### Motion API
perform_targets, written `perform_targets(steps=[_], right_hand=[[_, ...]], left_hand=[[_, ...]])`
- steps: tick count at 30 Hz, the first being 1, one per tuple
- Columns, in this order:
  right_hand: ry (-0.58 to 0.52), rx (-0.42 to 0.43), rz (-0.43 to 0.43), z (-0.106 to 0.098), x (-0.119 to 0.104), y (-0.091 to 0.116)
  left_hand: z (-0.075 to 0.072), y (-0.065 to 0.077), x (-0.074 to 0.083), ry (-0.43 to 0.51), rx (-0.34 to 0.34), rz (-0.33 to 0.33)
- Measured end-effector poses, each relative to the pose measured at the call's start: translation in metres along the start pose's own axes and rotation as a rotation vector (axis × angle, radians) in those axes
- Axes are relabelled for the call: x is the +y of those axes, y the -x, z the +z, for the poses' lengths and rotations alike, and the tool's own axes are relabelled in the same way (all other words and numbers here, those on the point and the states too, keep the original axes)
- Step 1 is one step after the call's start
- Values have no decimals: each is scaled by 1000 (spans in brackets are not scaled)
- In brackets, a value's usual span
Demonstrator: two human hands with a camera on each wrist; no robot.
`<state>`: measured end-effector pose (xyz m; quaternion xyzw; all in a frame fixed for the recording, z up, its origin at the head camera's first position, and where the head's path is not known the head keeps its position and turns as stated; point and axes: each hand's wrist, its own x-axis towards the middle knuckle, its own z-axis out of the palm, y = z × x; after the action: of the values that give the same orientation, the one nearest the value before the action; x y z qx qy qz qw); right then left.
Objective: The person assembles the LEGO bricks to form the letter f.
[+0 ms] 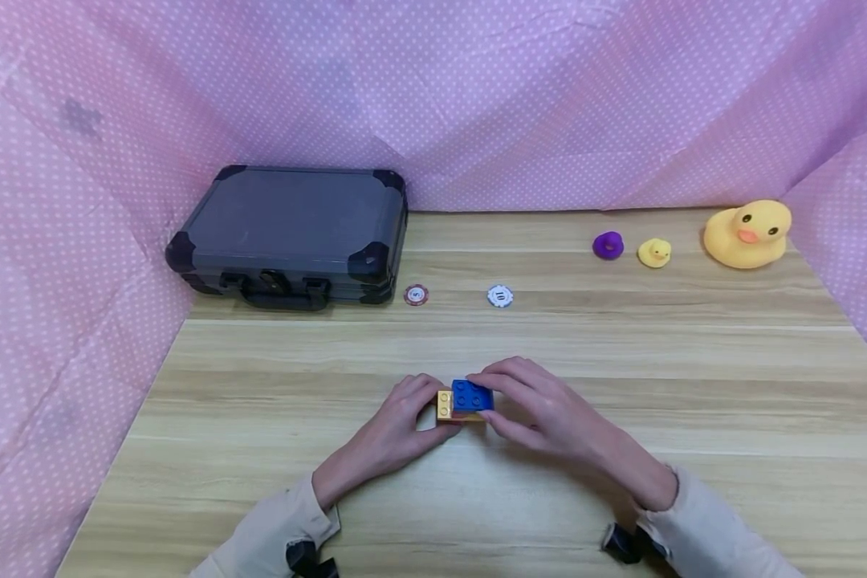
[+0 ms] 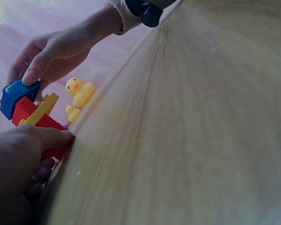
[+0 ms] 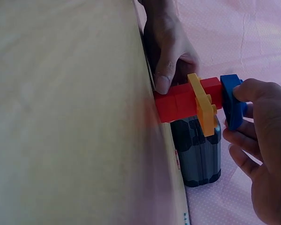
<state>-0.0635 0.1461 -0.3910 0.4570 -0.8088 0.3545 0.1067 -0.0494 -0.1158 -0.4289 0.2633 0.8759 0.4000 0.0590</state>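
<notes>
A small tower of toy building bricks stands on the table between the hands. Red bricks (image 3: pixel 173 105) form its base, a yellow brick (image 3: pixel 203 108) lies across them and sticks out sideways, and another red brick (image 3: pixel 211 89) sits above. At the top is a blue brick (image 1: pixel 472 395); whether it is fully seated cannot be told. My left hand (image 1: pixel 397 425) grips the red base low down, its thumb on the near side. The right hand (image 1: pixel 549 413) pinches the blue brick between thumb and fingers.
A dark grey case (image 1: pixel 289 217) lies at the back left. Two poker chips, one red (image 1: pixel 416 295) and one white (image 1: pixel 500 296), lie behind the hands. At the back right are a purple duck (image 1: pixel 608 246), a small yellow duck (image 1: pixel 654 253) and a large yellow duck (image 1: pixel 747 234).
</notes>
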Motion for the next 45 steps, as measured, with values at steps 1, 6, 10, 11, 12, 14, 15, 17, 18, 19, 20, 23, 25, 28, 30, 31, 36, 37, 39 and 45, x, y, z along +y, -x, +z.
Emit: perform_targets(steps=[1,6,10,11,12,14,15,17,18,19,20,23,25,28,30,31,36,37,39,45], right_hand=[[11,-4,-10,-1,0,-1],[75,-21,-70,-4,0,-5],[159,-16,-155,-7,-1,-10],[182,-14,-174,-7,-2,-11],[204,-12,-191,-8,-3,-12],[240,-18,-210,-9,-4,-14],[251,-22,-213,-10,-5,-14],[266,-39,-205,-11,-6,-14],[270,-47,-201,-11,-6,-14],[272,-56,-193,-12,-6,-14],[271,-64,-183,-12,-6,-14],[263,-75,-158,-12,-7,-14],[258,-82,-143,-12,-7,-14],[253,-89,-126,-12,-8,-14],[248,-91,-107,-12,-8,-13],[243,-91,-96,-12,-8,-12],[184,-80,-26,-13,-5,-4],[165,-82,-3,-14,-4,-2],[128,-85,51,-13,-3,3],[32,-132,222,-9,0,15]], left_hand=[[0,0,0,1,0,0],[0,0,1,4,3,-2],[0,0,1,6,7,-2],[0,0,1,9,7,0],[0,0,1,11,8,2],[-1,0,1,16,8,6],[-1,0,1,17,8,6],[-1,-1,1,19,6,7],[-1,-1,1,18,7,8],[0,-1,1,19,6,8],[0,-1,1,18,5,7],[0,-1,1,16,2,2],[-1,0,1,16,0,-7],[-1,0,1,10,-1,-19],[0,0,1,6,-1,-23],[0,0,1,5,-2,-24],[1,0,1,-4,-5,-31],[1,0,1,-5,-5,-32],[0,0,1,-5,-6,-34],[1,1,0,-6,-7,-38]])
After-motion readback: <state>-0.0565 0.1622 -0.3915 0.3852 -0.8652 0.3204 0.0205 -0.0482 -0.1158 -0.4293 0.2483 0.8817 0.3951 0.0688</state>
